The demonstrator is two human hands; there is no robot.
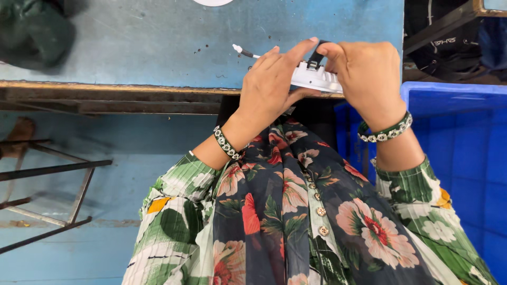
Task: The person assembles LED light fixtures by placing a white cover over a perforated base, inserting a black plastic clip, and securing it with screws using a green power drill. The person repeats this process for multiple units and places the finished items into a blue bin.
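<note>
White plastic part (pixel 317 79) gripped by fingers of both left hand (pixel 269 87) and right hand (pixel 367 79) over the blue table's edge (pixel 132 87).

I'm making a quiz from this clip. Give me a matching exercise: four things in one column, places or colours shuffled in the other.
1. white part
2. crate
3. table
4. metal frame

a. lower left, on the floor
b. held in both hands at the table edge
c. blue, on the right
d. worn blue top

Pairs: 1-b, 2-c, 3-d, 4-a
</note>
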